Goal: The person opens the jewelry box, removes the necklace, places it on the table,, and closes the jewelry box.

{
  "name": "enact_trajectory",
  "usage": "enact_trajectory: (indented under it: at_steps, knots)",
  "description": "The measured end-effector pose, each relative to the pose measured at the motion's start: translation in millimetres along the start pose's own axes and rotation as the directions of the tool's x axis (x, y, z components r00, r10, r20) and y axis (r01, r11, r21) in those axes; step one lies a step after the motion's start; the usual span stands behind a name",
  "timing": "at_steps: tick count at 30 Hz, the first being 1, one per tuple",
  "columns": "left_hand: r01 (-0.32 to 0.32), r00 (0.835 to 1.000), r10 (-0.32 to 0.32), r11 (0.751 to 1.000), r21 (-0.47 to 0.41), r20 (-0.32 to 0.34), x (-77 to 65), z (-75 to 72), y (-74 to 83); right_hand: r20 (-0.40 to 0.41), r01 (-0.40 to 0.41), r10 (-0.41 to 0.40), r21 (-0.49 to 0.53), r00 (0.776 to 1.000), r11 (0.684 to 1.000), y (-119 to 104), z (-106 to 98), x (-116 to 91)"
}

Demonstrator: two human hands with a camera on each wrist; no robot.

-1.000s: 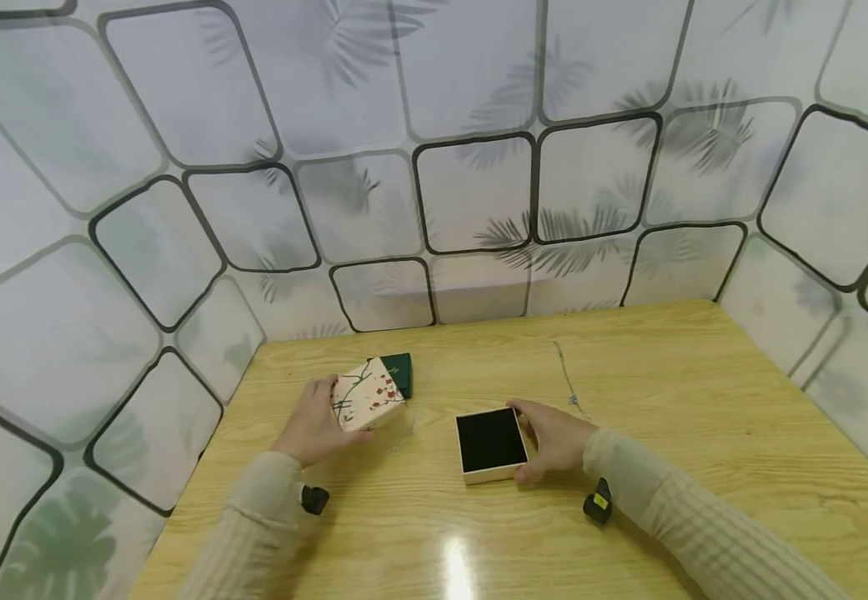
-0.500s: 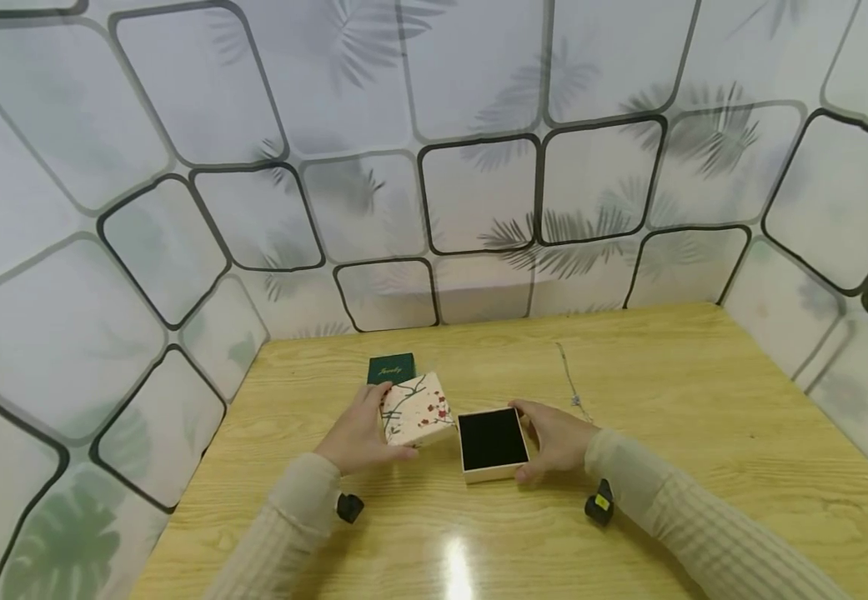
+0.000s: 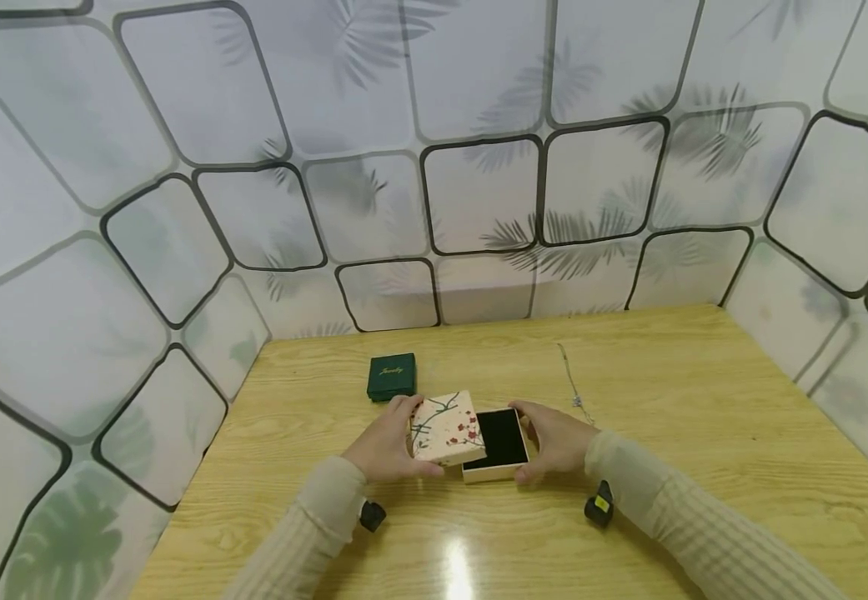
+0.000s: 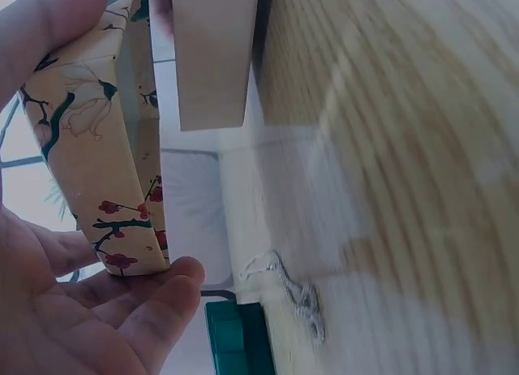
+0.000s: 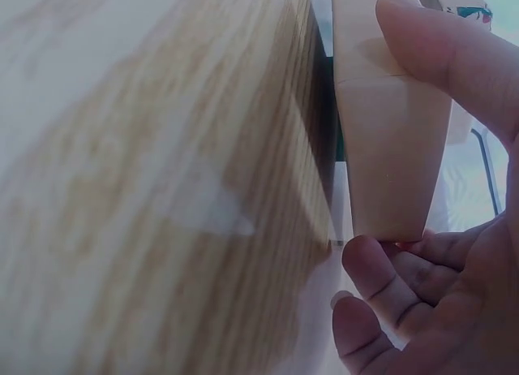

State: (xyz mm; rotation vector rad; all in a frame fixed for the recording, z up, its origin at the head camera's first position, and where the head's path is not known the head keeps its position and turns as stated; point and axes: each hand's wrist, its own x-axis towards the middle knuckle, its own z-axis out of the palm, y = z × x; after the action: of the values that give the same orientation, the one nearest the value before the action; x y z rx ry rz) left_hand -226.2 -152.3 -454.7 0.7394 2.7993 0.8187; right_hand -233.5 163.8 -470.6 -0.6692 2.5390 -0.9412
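Note:
In the head view my left hand grips a cream box lid printed with branches and red blossoms. The lid is held over the left part of a square box base with a black lining. My right hand holds that base on the table by its right side, thumb at the near corner. The left wrist view shows the patterned lid slightly tilted, thumb and fingers at opposite edges, apart from the plain base wall. From the right wrist, thumb and fingers pinch the base.
A small dark green box with gold lettering lies behind the left hand. A thin bracelet-like chain with a blue piece lies behind the right hand. A silver chain rests on the wooden table. Patterned curtains surround the table.
My left hand has carried the lid rightward from beside the green box to over the base, uncovering the green box. The right hand and base have stayed in place.

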Motion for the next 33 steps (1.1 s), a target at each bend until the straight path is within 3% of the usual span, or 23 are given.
enact_trajectory:
  at_steps: [11,33]
  knots:
    - [0.000,0.999,0.001,1.000,-0.021,0.041,1.6,6.7,6.0,-0.002,0.028,-0.028,0.009,1.000,1.000,-0.6,-0.4,1.0]
    - [-0.021,0.998,0.022,1.000,-0.019,0.054,7.0,21.5,16.0,-0.001,0.058,-0.058,0.026,0.998,0.998,1.5,1.6,2.6]
